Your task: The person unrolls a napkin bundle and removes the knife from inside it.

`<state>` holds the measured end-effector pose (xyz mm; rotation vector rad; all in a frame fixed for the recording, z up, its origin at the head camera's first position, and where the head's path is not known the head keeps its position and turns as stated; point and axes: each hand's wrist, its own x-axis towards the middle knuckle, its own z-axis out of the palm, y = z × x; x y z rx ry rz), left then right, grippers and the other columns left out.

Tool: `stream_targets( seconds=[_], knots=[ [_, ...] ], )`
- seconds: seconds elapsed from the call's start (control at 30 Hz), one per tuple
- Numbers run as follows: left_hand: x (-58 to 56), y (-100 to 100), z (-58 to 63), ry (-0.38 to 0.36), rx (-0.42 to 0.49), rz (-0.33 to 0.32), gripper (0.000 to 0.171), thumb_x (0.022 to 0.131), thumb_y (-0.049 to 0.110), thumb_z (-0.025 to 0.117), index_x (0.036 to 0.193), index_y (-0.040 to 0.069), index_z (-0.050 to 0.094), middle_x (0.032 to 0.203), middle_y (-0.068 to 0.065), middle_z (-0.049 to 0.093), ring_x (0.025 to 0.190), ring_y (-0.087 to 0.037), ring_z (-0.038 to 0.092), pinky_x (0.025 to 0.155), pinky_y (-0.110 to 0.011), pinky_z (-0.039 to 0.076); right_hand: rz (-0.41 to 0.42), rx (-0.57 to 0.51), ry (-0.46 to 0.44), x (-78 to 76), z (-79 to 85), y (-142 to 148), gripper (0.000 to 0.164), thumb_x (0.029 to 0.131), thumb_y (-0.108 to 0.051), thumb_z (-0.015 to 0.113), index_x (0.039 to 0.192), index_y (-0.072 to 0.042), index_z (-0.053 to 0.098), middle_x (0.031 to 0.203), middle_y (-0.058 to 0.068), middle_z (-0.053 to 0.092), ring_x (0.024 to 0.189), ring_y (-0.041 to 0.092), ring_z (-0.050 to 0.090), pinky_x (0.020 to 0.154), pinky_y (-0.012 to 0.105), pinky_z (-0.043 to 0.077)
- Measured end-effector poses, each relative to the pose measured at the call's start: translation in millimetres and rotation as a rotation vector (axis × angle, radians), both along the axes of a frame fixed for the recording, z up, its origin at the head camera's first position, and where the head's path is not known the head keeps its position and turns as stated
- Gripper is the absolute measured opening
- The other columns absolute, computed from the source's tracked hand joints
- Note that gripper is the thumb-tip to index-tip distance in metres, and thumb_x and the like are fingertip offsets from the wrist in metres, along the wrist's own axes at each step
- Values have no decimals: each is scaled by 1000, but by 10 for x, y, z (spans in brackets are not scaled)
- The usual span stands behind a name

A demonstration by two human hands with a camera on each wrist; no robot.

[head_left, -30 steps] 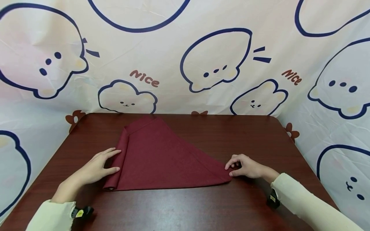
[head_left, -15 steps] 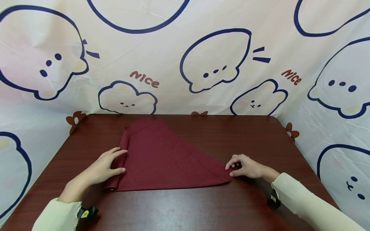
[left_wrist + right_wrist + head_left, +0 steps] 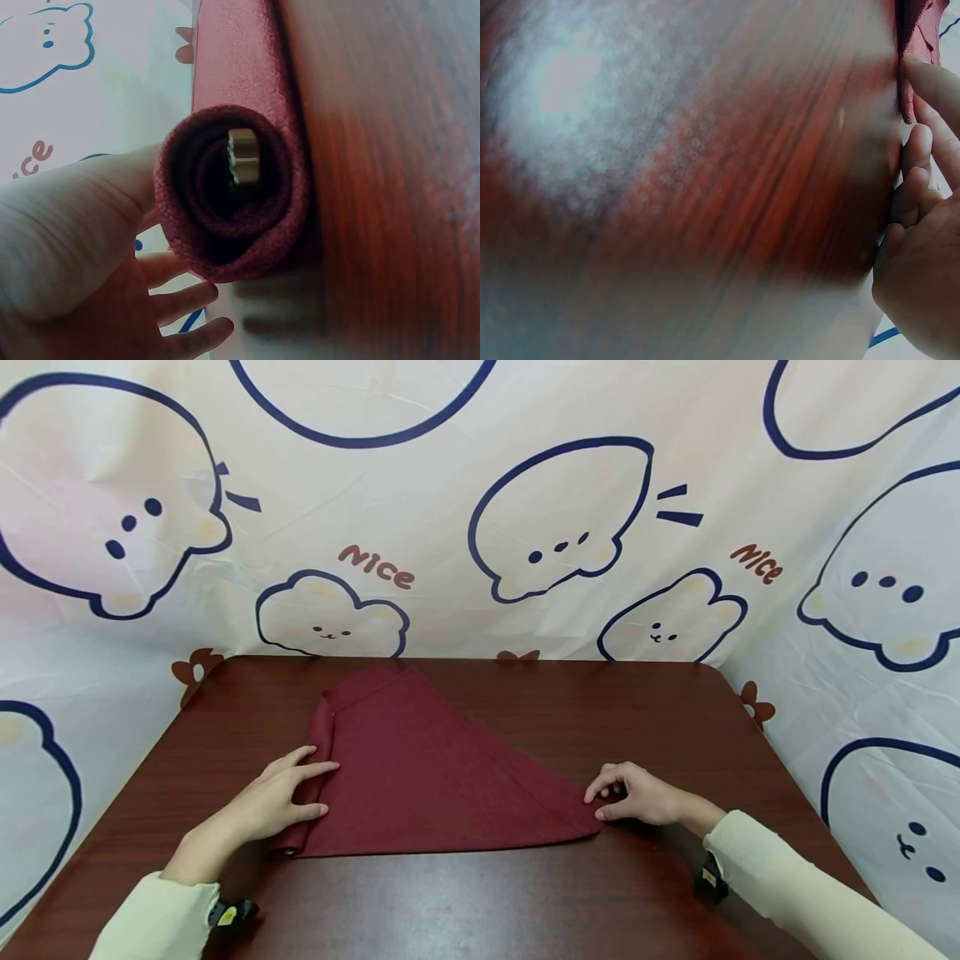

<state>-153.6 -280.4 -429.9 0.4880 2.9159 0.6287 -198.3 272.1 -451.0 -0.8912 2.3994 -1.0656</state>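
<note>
A burgundy cloth (image 3: 442, 777), folded into a roughly triangular shape, lies flat on the dark wooden table, its left edge wound into a roll (image 3: 318, 735). Over this roll rests my left hand (image 3: 266, 797), fingers spread and fairly straight, thumb toward the near end. Seen end-on in the left wrist view, the roll (image 3: 296, 195) has several layers, with a small pale brownish piece (image 3: 244, 157) inside its opening. At the cloth's right corner, my right hand (image 3: 637, 793) pinches the tip between thumb and forefinger, the other fingers curled under.
The brown table (image 3: 480, 902) has rounded far corners. A cream curtain (image 3: 435, 510) with blue cartoon outlines hangs behind it and along both sides. A black wrist strap (image 3: 228, 912) sits on the left wrist and another strap (image 3: 708, 877) on the right.
My left hand has shifted rightward over the roll, its fingertips now reaching onto the flat cloth beside it. The roll has moved only slightly. My right hand stays at the corner.
</note>
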Motion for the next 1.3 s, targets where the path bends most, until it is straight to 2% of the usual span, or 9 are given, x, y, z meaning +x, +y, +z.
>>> stream_targets(
  seconds=[0.3, 0.67, 1.3],
  knots=[
    [12, -9, -19, 17, 2, 12, 56, 83, 23, 80, 134, 6, 64, 150, -33, 40, 134, -57, 38, 101, -74, 38, -18, 19, -9, 11, -36, 6, 16, 87, -19, 80, 102, -16, 76, 88, -1, 59, 83, 4, 50, 75, 22, 40],
    [43, -102, -58, 29, 38, 12, 55, 83, 22, 81, 133, 5, 64, 149, -33, 41, 133, -57, 37, 101, -74, 37, -16, 23, -13, 13, -52, 5, 16, 87, -19, 79, 102, -15, 77, 88, 2, 59, 83, 6, 50, 75, 22, 40],
    [4, -267, -44, -7, 87, 17, 55, 85, 19, 78, 136, 4, 60, 149, -34, 39, 133, -58, 34, 100, -78, 34, -8, 8, 35, -8, -12, 0, 14, 87, -16, 80, 100, -14, 76, 85, 4, 59, 82, 10, 51, 73, 24, 40]
  ],
)
